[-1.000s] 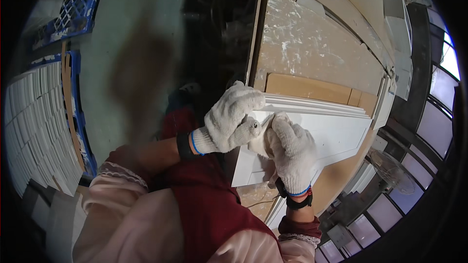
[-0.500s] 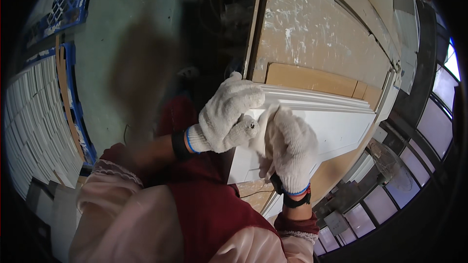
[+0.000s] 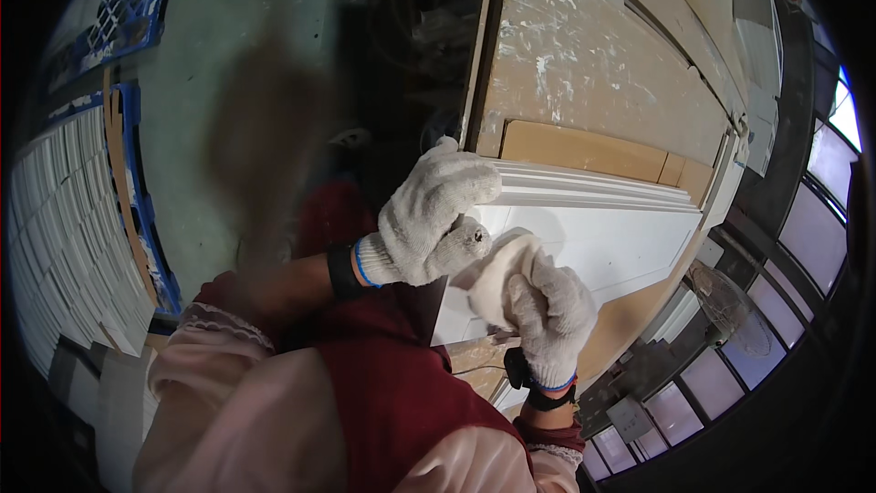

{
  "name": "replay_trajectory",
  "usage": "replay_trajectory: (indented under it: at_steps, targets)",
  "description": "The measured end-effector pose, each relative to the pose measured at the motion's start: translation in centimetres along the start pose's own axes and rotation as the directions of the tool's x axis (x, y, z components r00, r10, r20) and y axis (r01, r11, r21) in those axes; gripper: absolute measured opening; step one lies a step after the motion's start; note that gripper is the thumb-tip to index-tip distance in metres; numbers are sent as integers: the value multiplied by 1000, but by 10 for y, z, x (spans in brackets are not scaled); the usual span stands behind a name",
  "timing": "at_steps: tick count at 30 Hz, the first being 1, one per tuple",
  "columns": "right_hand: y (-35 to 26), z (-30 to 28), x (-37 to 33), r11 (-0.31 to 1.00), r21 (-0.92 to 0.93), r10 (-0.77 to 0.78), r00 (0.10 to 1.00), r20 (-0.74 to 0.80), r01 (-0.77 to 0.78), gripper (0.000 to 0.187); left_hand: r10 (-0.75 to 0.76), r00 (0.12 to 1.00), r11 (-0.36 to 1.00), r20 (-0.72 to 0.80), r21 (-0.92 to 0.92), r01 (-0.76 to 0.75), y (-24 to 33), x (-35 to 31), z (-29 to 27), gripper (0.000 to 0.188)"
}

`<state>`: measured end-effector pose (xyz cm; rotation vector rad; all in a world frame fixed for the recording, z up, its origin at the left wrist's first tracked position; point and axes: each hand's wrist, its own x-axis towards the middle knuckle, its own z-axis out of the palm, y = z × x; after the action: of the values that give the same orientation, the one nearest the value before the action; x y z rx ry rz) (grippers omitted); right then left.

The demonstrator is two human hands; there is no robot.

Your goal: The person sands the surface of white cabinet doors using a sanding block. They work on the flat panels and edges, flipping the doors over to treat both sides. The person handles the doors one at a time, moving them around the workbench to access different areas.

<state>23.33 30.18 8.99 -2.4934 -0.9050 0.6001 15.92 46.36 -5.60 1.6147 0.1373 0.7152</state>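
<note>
White boards with grooved edges lie stacked on the workbench, and the nearest white panel [image 3: 616, 242] turns its broad flat face toward me. My left hand [image 3: 433, 210], in a knitted white glove, grips the panel's left end. Its fingers lie over the upper edge and the thumb is by the face; the glove has a small dark hole at the thumb. Bunched in my gloved right hand [image 3: 558, 315] is an off-white cloth [image 3: 497, 288], held against the lower left part of the panel. The right fingertips are partly hidden behind the cloth.
Beneath and beyond the boards stretches a paint-scuffed brown workbench [image 3: 584, 55] with a tan strip [image 3: 584, 144]. At far left, many white slats [image 3: 78, 228] are stacked beside a blue plastic pallet [image 3: 137, 192]. A fan [image 3: 730, 310] stands at the right near windows.
My right hand has moved slightly down and away from the left hand with the cloth, exposing more of the panel and cloth. My left hand keeps its hold, shifted slightly.
</note>
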Motion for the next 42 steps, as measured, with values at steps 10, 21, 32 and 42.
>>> replay_trajectory:
  at_steps: [10, 21, 32, 42]
  targets:
    - [-26, 21, 43, 904, -336, -259, 964, 63, 264, 45, 34, 999, 999, 28, 32, -34, -5, -3, -1, 48]
    - [-27, 21, 42, 880, -393, -260, 963, 75, 268, 46, 39, 999, 999, -6, 12, -39, -5, -2, 4, 45]
    - [-30, 22, 28, 888, -411, -162, 976, 144, 208, 52, 37, 999, 999, -34, 2, -37, -10, -5, 7, 48]
    - [-22, 27, 10, 850, -421, -259, 947, 190, 317, 65, 92, 995, 996, -43, 18, -91, 0, 0, 6, 37]
